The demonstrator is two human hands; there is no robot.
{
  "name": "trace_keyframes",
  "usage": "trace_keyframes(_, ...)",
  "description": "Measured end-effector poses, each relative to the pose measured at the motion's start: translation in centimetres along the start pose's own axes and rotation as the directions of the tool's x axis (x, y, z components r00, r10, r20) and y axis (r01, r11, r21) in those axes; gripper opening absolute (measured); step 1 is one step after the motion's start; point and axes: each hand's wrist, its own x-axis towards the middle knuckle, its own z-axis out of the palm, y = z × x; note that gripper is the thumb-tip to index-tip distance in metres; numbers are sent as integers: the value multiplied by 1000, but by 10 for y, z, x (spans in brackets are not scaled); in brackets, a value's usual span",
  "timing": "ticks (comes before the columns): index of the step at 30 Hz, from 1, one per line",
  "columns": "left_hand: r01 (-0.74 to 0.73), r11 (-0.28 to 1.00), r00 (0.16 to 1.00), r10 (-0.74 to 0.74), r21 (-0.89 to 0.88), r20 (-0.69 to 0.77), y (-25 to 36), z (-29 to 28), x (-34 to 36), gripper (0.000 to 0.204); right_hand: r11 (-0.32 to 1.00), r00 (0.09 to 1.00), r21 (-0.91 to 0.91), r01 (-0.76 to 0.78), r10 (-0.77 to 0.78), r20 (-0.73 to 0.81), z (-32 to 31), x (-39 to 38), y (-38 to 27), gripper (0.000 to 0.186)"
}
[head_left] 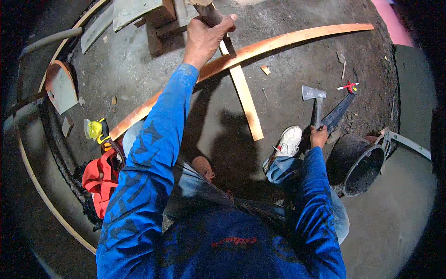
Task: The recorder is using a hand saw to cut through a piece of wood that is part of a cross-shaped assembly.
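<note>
Hatchet [314, 94] stands out toward the surface's [292, 65] right edge, right hand [319, 137] wrapped around its handle [317, 114]; left hand [204, 42] clasps a wood piece [212, 15] toward the far edge, beyond the long board [297, 37].

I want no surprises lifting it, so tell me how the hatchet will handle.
The hatchet will probably feel head-heavy, since its broad, metal-looking head sits at the handle's far end from the right hand. It is likely stiff, given the straight, solid-looking handle.
</note>
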Motion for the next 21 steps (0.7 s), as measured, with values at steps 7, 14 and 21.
trace_keyframes(7,-2,999,1000,2,39,9,-5,3,-1,40,991,991,39,-131,129,45,-9,-10,-28,50)
trace_keyframes(14,-53,998,998,53,20,16,-4,7,0,46,978,978,65,-201,195,80,-18,-8,-55,63)
trace_keyframes(21,-44,992,999,46,118,-12,-2,10,-4,45,967,963,72,-245,234,134,-21,-3,-71,63)
